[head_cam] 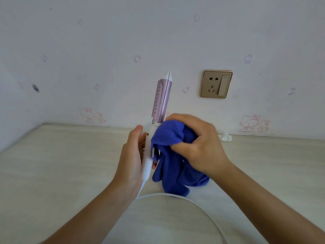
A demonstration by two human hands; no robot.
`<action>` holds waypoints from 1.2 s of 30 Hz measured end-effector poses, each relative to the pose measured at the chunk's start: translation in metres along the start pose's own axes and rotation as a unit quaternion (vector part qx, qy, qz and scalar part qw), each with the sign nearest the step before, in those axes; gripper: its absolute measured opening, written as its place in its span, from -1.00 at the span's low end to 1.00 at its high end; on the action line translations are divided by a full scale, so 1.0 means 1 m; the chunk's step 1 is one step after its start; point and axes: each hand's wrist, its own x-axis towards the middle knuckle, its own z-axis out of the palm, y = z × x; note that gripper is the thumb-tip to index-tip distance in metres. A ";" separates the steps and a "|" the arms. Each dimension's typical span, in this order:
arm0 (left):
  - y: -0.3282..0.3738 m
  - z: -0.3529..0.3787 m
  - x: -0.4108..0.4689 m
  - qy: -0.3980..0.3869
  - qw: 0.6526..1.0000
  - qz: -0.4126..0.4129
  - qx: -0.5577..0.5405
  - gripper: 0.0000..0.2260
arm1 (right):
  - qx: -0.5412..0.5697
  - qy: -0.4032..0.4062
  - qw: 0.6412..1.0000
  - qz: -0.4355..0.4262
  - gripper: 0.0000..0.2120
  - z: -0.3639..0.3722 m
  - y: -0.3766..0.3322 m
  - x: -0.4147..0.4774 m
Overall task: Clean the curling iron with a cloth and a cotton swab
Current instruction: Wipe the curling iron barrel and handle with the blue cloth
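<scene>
Over the pale bench (70,164), the left hand (130,155) grips the upright curling iron (162,99) while the right hand's (198,147) fingers (177,147) bunch the blue cloth (168,138) against it.

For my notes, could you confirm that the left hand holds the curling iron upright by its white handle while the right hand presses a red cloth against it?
Not quite: the head view shows the cloth is blue, not red. The rest holds for the left hand, curling iron and right hand.

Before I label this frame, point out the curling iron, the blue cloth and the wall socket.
curling iron (162,101): head view, on the lilac barrel.
blue cloth (168,136): head view, on the bunched upper fold.
wall socket (212,84): head view, on the plate's face.
</scene>
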 end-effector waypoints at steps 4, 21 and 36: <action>-0.007 0.001 -0.002 -0.019 1.000 0.003 0.019 -0.63 | 0.016 0.067 0.998 0.008 -0.59 -0.012 0.001 0.006; -0.022 0.003 -0.011 -0.111 0.976 0.061 0.177 -0.60 | -0.010 0.101 0.993 0.058 -0.67 -0.051 0.006 0.019; -0.024 -0.004 -0.003 -0.100 0.920 0.204 0.320 -0.64 | -0.017 0.123 0.991 0.047 -0.58 -0.048 0.014 0.018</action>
